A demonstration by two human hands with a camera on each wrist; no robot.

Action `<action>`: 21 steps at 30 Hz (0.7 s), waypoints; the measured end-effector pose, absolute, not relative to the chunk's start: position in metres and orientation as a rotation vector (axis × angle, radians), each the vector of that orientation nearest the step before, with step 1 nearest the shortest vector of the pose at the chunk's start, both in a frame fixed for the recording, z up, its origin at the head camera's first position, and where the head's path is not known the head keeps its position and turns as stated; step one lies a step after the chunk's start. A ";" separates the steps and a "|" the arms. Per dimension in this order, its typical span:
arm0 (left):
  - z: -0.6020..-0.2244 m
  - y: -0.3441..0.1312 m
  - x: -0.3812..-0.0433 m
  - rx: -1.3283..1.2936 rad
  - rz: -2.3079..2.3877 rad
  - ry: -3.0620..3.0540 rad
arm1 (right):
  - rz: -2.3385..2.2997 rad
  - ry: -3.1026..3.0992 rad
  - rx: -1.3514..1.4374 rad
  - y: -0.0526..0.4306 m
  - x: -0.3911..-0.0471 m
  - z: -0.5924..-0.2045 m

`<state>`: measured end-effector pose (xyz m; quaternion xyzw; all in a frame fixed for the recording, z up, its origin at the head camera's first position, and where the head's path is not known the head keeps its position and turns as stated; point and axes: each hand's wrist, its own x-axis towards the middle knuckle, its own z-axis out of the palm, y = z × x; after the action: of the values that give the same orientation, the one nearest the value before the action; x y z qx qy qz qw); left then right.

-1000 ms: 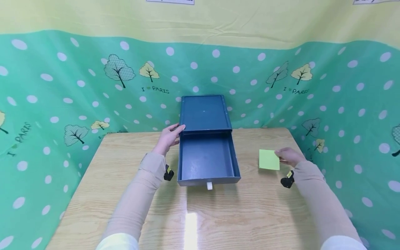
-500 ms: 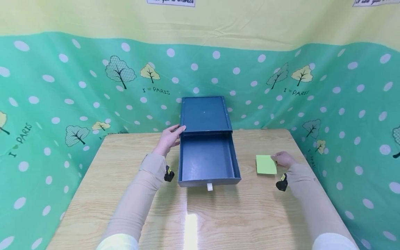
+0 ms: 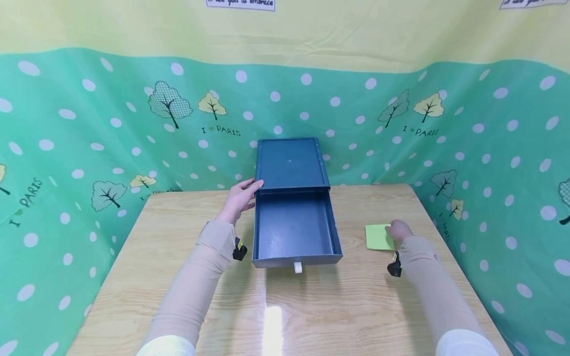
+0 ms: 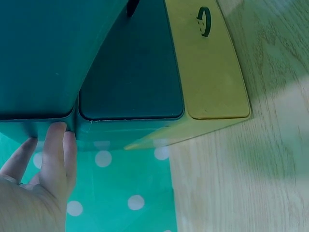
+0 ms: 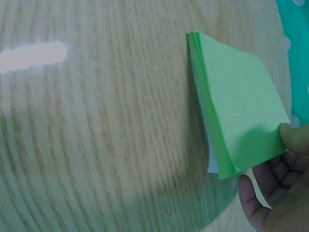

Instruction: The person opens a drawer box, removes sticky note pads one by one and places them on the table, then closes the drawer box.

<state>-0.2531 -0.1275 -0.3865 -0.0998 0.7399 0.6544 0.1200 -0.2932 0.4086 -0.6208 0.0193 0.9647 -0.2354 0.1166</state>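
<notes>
My left hand [image 3: 239, 199] rests on the left side of a dark blue drawer cabinet [image 3: 291, 163]; in the left wrist view its fairly straight fingers [image 4: 54, 154] touch the cabinet's side wall. The cabinet's top drawer [image 3: 296, 225] is pulled out toward me, with nothing inside and a white tab [image 3: 298, 267] on its front. To the right, my right hand [image 3: 400, 230] pinches a light green sticky note pad [image 3: 377, 237] by one corner. In the right wrist view the thumb lies on top of the pad [image 5: 241, 101], fingers at its edge and underneath, close over the table.
Below the open drawer, the left wrist view shows a closed teal drawer front [image 4: 137, 72] and a yellow one [image 4: 212, 72] with a small loop handle. The cabinet stands at the back of a wooden table [image 3: 320, 306], against a green dotted cloth [image 3: 347, 113].
My right hand has moved left and toward the table with the note pad, and the pad now lies lower. The left hand and the drawer have stayed in place.
</notes>
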 end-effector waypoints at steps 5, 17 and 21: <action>-0.385 -0.128 -0.254 -0.300 1.922 2.149 | -0.686 2.749 0.164 0.344 -0.240 -0.527; -0.389 -0.129 -0.258 -0.307 1.922 2.134 | -0.712 2.752 0.315 0.319 -0.226 -0.520; -0.390 -0.128 -0.258 -0.307 1.925 2.143 | -0.674 2.737 0.393 0.319 -0.228 -0.528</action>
<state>-0.2584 -0.1280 -0.3895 -0.1051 0.7341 0.6596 0.1221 -0.2280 0.3195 -0.5282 0.1365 0.9512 -0.2342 0.1472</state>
